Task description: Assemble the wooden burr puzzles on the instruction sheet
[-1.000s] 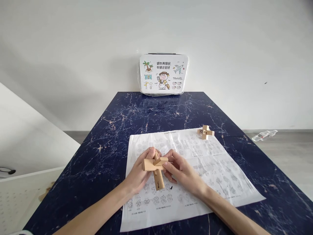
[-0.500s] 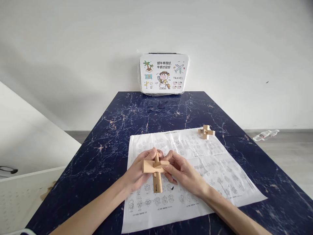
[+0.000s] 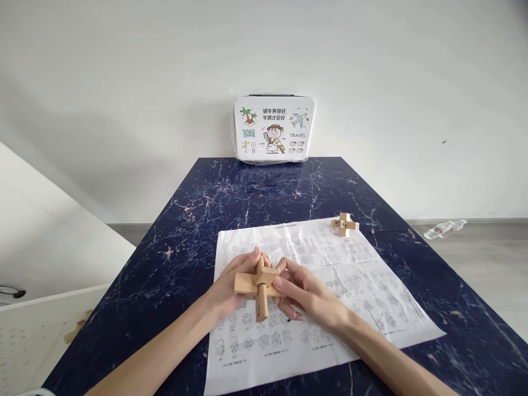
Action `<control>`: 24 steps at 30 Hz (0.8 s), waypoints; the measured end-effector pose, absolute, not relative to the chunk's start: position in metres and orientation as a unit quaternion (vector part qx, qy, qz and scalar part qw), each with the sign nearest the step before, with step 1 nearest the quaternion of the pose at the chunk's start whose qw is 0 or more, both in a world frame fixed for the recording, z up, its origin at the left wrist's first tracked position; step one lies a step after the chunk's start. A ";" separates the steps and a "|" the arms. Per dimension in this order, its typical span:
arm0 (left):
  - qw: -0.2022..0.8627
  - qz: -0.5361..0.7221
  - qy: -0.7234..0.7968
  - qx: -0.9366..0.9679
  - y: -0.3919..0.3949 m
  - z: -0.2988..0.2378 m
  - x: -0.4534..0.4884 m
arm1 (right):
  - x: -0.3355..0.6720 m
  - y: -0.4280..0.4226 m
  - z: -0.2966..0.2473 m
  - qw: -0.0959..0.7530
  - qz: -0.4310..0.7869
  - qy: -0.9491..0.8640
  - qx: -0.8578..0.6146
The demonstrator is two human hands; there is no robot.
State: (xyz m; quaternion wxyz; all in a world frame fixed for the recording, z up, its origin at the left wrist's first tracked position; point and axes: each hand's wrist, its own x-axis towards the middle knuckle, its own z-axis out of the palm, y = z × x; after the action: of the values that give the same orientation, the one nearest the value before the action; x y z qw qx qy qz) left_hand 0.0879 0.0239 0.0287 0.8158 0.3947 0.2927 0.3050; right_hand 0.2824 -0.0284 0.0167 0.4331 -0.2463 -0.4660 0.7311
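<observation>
A light wooden interlocking puzzle, its bars crossing one another, is held between both hands above a printed sheet. My left hand is closed around its left and far side, the thumb along the top. With thumb and index finger, my right hand pinches the right end of a short upper bar. One bar with a dark mark points toward me. The fingers behind the puzzle are partly hidden. At the sheet's far right corner sits a second wooden cross-shaped puzzle.
The dark blue marbled table carries a white printed case in clear plastic at its far edge, against the wall. A white perforated bin with wooden pieces stands at lower left. A clear plastic bottle lies on the floor at right.
The puzzle has turned slightly in my hands, and the upper bar now sits across the crossing at a different angle. The whole view has shifted a little.
</observation>
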 end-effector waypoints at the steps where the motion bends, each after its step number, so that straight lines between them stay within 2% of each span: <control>1: 0.816 0.307 0.297 0.390 0.024 0.029 0.089 | 0.283 -0.029 0.018 0.431 0.744 -0.445 -0.248; 4: 0.804 0.343 0.299 0.382 0.025 0.032 0.092 | 0.287 -0.028 0.020 0.461 0.749 -0.386 -0.277; 9: 0.797 0.432 0.313 0.284 0.033 0.031 0.097 | 0.297 -0.021 0.017 0.610 0.640 -0.308 -0.351; 13: 0.796 0.435 0.327 0.265 0.035 0.027 0.096 | 0.304 -0.012 0.012 0.672 0.581 -0.251 -0.384; 16: 0.755 0.430 0.340 0.359 0.029 0.028 0.097 | 0.304 -0.012 0.015 0.667 0.575 -0.275 -0.385; 20: 0.650 0.386 0.396 0.522 0.019 0.034 0.096 | 0.298 -0.020 0.023 0.614 0.604 -0.348 -0.370; 24: 0.648 0.351 0.366 0.568 0.017 0.032 0.094 | 0.292 -0.025 0.026 0.560 0.648 -0.385 -0.343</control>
State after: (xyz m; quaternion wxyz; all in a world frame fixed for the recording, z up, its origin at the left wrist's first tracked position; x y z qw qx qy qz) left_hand 0.0944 0.0168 0.0323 0.6485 0.5677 0.3657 0.3514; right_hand 0.2921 -0.0254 0.0261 0.5598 -0.3433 -0.3853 0.6483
